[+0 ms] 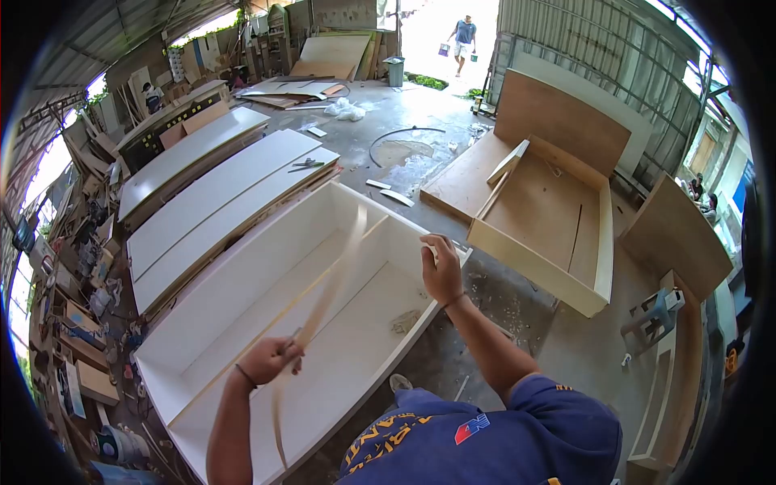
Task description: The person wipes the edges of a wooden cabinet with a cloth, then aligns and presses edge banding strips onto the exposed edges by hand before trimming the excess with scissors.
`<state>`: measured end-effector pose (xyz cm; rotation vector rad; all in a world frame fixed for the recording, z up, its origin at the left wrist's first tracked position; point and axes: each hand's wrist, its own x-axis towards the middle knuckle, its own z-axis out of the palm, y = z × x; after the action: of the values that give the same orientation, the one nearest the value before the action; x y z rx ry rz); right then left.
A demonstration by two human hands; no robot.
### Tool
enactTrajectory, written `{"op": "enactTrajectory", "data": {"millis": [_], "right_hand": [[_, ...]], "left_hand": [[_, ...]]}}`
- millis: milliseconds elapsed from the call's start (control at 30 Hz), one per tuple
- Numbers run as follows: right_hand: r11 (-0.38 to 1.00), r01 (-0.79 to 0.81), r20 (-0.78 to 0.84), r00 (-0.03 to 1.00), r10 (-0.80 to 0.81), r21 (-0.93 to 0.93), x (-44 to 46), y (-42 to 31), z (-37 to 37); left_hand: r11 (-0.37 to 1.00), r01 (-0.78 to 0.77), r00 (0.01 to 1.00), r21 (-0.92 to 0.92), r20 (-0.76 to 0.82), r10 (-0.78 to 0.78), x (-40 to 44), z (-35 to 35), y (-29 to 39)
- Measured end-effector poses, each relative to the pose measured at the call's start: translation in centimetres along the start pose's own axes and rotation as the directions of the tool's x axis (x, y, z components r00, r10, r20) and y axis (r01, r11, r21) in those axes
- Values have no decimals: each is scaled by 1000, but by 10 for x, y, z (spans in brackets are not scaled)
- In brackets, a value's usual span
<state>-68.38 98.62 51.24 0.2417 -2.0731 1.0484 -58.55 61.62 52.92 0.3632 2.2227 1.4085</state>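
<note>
A large white open box (408, 364), like a cabinet carcass on its back, lies before me. My left hand (273, 360) is closed over its near left part, gripping a thin, bendy wood-coloured strip (333, 287) that is smeared by motion. The strip curves up toward the far end and down past my wrist. My right hand (441, 271) is at the box's far right corner, fingers bent and apart, nothing visible in them. Whether it touches the rim is unclear. A long narrow wooden batten (275, 318) runs lengthwise across the box. A small crumpled piece (406, 322) lies inside.
White panels (234, 202) lie stacked left of the box. A plywood frame (541, 218) stands at the right, near a small grey stool (651, 311). Offcuts (396, 197) and clear plastic (346, 110) lie on the floor. A person (464, 36) carries buckets at the doorway.
</note>
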Motion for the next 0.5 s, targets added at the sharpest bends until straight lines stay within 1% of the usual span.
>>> {"op": "enactTrajectory", "data": {"millis": [33, 67, 100, 133, 167, 200, 233, 267, 300, 333, 367, 400, 433, 467, 500], "right_hand": [[992, 126, 19, 992, -126, 22, 0, -20, -10], [968, 245, 35, 968, -247, 47, -2, -39, -15], [935, 325, 186, 919, -347, 139, -5, -54, -17], [891, 406, 359, 816, -453, 201, -8, -68, -14], [897, 368, 572, 693, -440, 244, -17, -72, -6], [914, 301, 758, 519, -396, 272, -30, -65, 8], [933, 266, 847, 413, -336, 240, -49, -52, 25], [954, 187, 938, 213, -273, 235, -51, -49, 33], [953, 186, 938, 209, -276, 239, -48, -46, 41], [963, -144, 967, -80, -240, 227, -43, -42, 48], [893, -440, 889, -365, -277, 97, -40, -40, 53], [887, -452, 873, -393, -288, 89, -36, -44, 51], [883, -463, 857, -422, -296, 77, -33, -47, 48], [917, -387, 840, -464, -281, 94, -32, -42, 52], [917, -387, 835, -470, -285, 96, -24, -34, 56]], "left_hand": [[994, 102, 994, -37, 33, -101, 10, 12, -2], [991, 94, 991, 94, 83, -102, 21, 18, -9], [978, 134, 982, 162, 113, -153, 30, 27, -8], [970, 155, 970, 190, 157, -186, 36, 36, -2], [960, 175, 955, 218, 200, -220, 40, 44, 4], [963, 131, 957, 234, 222, -184, 42, 50, 10], [965, 90, 958, 246, 244, -151, 42, 55, 14], [966, 87, 957, 245, 250, -150, 42, 59, 17], [966, 92, 957, 243, 247, -153, 39, 59, 19], [901, 43, 973, 432, 188, -137, 36, 60, 20], [796, 11, 985, 605, 133, -114, 30, 61, 20], [784, 75, 988, 616, 61, -142, 24, 62, 21], [788, 84, 988, 610, 51, -145, 18, 61, 19], [740, 148, 985, 656, -30, -171, 9, 59, 14], [686, 211, 976, 696, -111, -188, 0, 55, 7]]}}
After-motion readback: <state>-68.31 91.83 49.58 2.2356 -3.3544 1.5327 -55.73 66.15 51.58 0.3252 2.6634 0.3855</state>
